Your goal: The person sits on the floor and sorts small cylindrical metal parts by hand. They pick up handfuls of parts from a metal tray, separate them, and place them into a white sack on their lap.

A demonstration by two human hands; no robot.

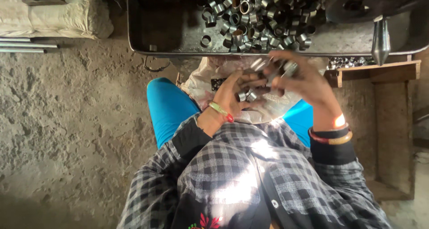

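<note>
My left hand [234, 91] is cupped palm-up over my lap and holds several short metal rings [246, 95]. My right hand [300, 81] hovers just above and to the right of it, blurred, with a few metal rings [286, 69] pinched in its fingers. Both hands sit over a crumpled white sack [200, 82] lying on my blue-clad knees. Straight ahead is a dark metal tray [152, 30] with a heap of the same metal rings [254, 14].
A pointed metal cone [380, 41] hangs over the tray's right end beside a dark round disc [357, 3]. A wooden box [393, 122] stands on the right with more rings on its ledge. Metal rods [22, 45] and a white bundle [58, 14] lie at the upper left on rough concrete floor.
</note>
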